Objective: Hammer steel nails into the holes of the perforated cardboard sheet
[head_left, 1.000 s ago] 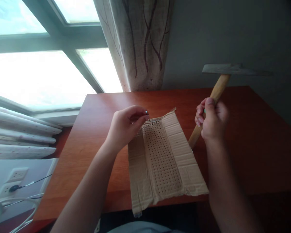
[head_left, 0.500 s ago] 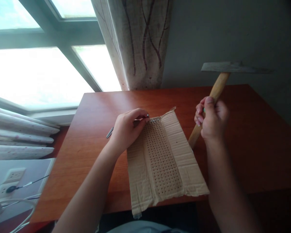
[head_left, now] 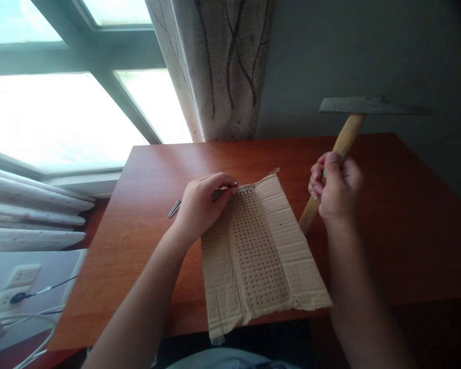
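A hammer (head_left: 348,136) with a pale wooden handle and a long grey metal head is raised in my right hand (head_left: 340,187), which is wrapped around the handle right of the cardboard. My left hand (head_left: 205,202) rests at the far left corner of the cardboard sheet (head_left: 295,246). Its thumb and forefinger pinch a nail (head_left: 235,183), of which only the small shiny head shows. More dark metal shows under those fingers. Rows of small holes fill the cardboard's middle strip, with several metallic bits along the far end. Loose nails (head_left: 174,209) lie left of my left hand.
The reddish-brown wooden table (head_left: 146,184) carries everything. A window (head_left: 61,118) is at the left, with a patterned curtain (head_left: 230,61) beside it. A wall socket (head_left: 23,277) with a plugged-in cable and white cords (head_left: 30,333) are at the lower left.
Almost nothing differs. Both hands, the hammer and the cardboard hold their places, with only a very slight shift of the view.
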Demonstrator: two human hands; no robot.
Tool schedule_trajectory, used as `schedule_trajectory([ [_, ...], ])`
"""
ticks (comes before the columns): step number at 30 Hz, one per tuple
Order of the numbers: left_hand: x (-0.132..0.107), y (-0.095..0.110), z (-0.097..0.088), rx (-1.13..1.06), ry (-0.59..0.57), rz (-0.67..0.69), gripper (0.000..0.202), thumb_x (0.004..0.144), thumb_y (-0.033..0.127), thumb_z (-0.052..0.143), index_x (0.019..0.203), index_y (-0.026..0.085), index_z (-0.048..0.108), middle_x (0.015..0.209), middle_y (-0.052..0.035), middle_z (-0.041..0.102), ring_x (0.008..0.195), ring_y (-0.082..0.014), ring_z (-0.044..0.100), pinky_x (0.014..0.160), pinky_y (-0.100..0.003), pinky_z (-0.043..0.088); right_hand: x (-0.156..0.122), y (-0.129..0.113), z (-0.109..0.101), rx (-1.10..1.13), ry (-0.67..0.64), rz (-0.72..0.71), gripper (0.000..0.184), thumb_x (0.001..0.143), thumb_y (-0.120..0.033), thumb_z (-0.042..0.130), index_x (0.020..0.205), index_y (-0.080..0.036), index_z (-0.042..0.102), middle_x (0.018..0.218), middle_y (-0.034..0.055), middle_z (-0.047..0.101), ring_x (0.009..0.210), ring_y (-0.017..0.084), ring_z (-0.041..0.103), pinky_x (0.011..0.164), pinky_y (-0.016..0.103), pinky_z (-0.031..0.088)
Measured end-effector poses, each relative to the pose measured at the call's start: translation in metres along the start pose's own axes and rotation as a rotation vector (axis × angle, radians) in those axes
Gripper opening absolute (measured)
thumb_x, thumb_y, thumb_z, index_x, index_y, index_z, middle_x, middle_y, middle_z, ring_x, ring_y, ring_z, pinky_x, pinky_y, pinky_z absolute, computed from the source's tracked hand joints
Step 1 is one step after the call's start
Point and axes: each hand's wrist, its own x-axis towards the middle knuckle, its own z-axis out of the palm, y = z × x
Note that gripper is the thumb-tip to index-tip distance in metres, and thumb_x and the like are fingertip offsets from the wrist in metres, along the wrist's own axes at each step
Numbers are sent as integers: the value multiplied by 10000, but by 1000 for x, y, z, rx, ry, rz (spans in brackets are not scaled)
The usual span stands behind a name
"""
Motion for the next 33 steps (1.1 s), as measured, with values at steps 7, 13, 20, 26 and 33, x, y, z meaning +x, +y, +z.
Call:
schedule_trajectory([
  [7, -3, -2, 4, 15, 37, 16, 91, 891, 199, 624, 889, 187, 714, 852, -14, 769, 752, -146, 706, 717, -247, 529, 0, -1, -1, -51, -9, 0, 398, 888, -622, 604, 787, -256, 484, 632, -37, 473, 374, 74, 321, 324, 236, 244],
  [13, -3, -2, 6, 8, 54, 10, 80, 887, 201, 645, 879, 183, 723, 828, -13, 771, 718, -138, 702, 681, -240, 518, -2, -2, -1, -39, -44, 44, 406, 885, -630, 606, 804, -251, 488, 637, -44, 460, 383, 67, 311, 329, 235, 246],
  [20, -4, -9, 9, -26, 53, 1, 69, 875, 203, 668, 883, 191, 735, 824, -3, 776, 697, -130, 702, 668, -236, 517, -9, -23, -13, -307, -343, 95, 376, 934, -581, 573, 821, -229, 506, 613, -60, 423, 439, 89, 402, 391, 241, 307],
  [26, -4, -13, 10, -12, 51, -4, 77, 871, 205, 675, 894, 210, 748, 826, 12, 780, 697, -132, 703, 671, -248, 508, -14, -79, -7, -899, -688, -138, 381, 988, -432, 522, 686, -218, 433, 567, -46, 429, 500, 104, 406, 500, 272, 296],
  [33, -4, -11, 10, -12, 46, -19, 96, 878, 220, 661, 901, 215, 754, 859, 4, 785, 721, -147, 707, 696, -263, 513, -20, -113, 10, -1048, -805, -241, 381, 1017, -409, 467, 692, -230, 382, 540, -52, 431, 465, 107, 409, 497, 277, 273],
])
